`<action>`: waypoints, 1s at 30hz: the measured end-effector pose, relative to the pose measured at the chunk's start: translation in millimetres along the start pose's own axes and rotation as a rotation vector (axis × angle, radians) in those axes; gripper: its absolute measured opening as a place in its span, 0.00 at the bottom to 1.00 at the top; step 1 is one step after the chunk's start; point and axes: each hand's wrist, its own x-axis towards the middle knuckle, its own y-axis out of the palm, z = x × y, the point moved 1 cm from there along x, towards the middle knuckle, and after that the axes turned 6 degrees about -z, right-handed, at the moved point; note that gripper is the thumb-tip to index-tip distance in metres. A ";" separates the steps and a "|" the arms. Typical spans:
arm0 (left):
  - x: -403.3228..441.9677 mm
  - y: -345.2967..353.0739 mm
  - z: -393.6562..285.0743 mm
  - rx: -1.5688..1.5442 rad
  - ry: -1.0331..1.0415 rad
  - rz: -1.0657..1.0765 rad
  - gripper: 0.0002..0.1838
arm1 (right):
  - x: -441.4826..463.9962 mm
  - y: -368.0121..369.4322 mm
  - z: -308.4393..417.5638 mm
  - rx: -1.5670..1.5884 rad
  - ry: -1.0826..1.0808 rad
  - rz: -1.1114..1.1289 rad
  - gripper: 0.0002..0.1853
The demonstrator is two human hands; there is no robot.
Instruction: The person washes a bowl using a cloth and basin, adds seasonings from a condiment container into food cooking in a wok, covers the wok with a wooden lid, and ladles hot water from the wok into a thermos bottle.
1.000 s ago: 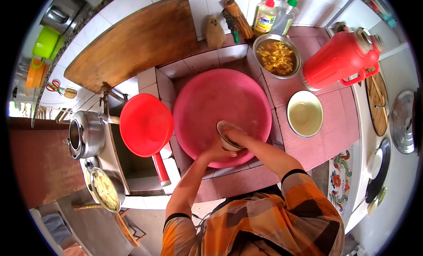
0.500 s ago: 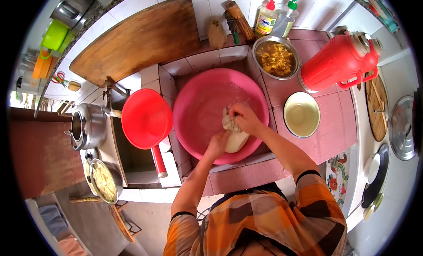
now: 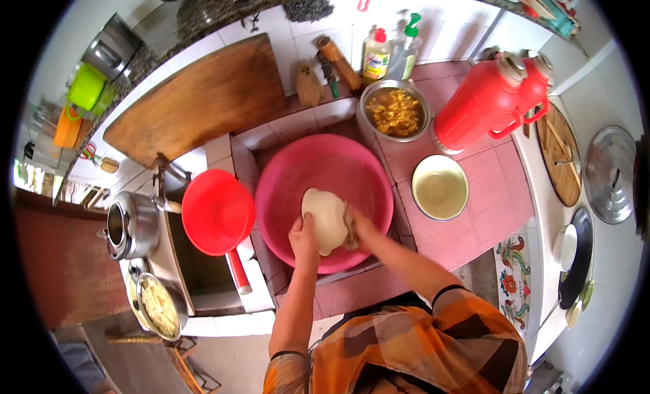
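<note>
A pale, smooth, oval flat piece (image 3: 325, 219), whose kind I cannot make out, is over the large pink basin (image 3: 267, 191) with cloudy water in it. My left hand (image 3: 304, 238) grips its left edge, the thumb lying on top. My right hand (image 3: 360, 226), blurred, is closed around a greyish crumpled thing (image 3: 350, 235) at the piece's right edge. Whether that is a cloth or part of the pale piece, I cannot tell.
A red ladle (image 3: 217, 214) lies left of the basin, beside a metal kettle (image 3: 139, 224). To the right stand a steel pot with yellow-brown pieces (image 3: 426, 126), an enamel bowl (image 3: 440, 187) and red thermos flasks (image 3: 477, 106). A wooden board (image 3: 203, 96) leans behind.
The view has shifted, so the basin appears lower and further left. The pale piece is now raised and faces up flat. My right hand has moved to its right edge.
</note>
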 end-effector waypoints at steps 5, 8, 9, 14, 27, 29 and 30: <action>1.9 3.1 36.9 0.044 0.014 -0.009 0.16 | -0.7 -5.0 -56.2 -0.629 -0.899 -0.066 0.21; 13.2 -12.4 40.7 -0.034 -0.068 -0.089 0.21 | -17.9 -7.9 -39.2 -0.979 -1.168 -0.087 0.21; 16.6 -20.5 41.8 -0.119 -0.055 -0.088 0.23 | -16.9 -12.0 -34.0 -0.994 -1.187 -0.175 0.18; -5.9 -13.2 -9.0 -0.319 -0.021 -0.003 0.23 | 16.2 -68.4 -31.6 -1.564 -1.470 -0.237 0.13; -192.6 158.8 -25.8 0.898 1.320 0.880 0.13 | -210.6 -258.3 4.3 -1.295 -1.022 -0.141 0.13; -237.7 215.1 -5.4 0.984 1.476 0.969 0.09 | -243.5 -331.1 0.0 -1.277 -0.939 -0.278 0.12; -249.6 240.7 14.9 0.995 1.533 1.018 0.09 | -264.0 -365.2 1.8 -1.313 -0.808 -0.331 0.12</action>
